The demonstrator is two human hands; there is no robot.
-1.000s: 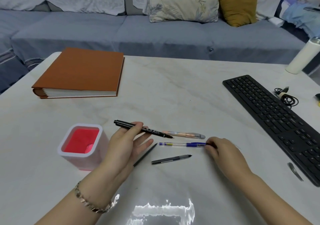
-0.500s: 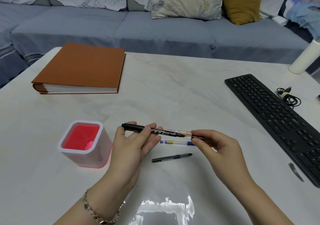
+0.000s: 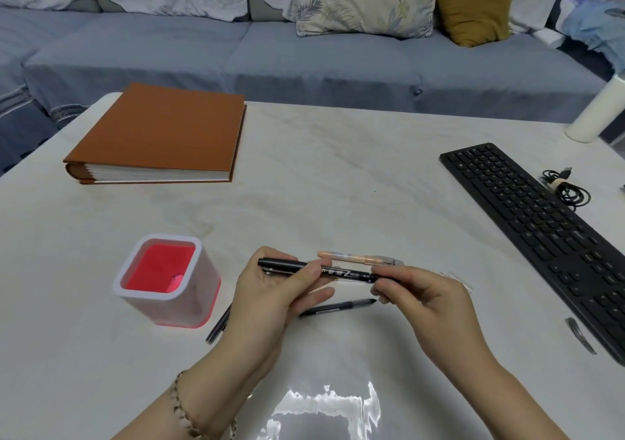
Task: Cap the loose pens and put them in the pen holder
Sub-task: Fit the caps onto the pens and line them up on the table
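Both hands hold a black pen (image 3: 341, 272) level above the table. My left hand (image 3: 270, 294) grips its left half. The fingertips of my right hand (image 3: 419, 301) pinch its right end, hiding the tip, so I cannot tell whether a cap is on it. The pen holder (image 3: 176, 307), a square white cup with a red inside, stands left of my left hand. An orange pen (image 3: 358, 257) lies just beyond the hands. A dark grey pen (image 3: 338, 306) lies under them, and another dark pen (image 3: 218, 326) pokes out beside the holder.
A brown album (image 3: 162, 135) lies at the back left. A black keyboard (image 3: 541, 223) runs along the right, with a coiled cable (image 3: 564, 189) and a white bottle (image 3: 598, 115) beyond it. A small metal clip (image 3: 578, 333) lies near the keyboard's front. A sofa stands behind the table.
My right hand left the table by the blue pen, rose and closed on the black pen's right end. My left hand shifted right with the pen; the blue pen is now hidden.
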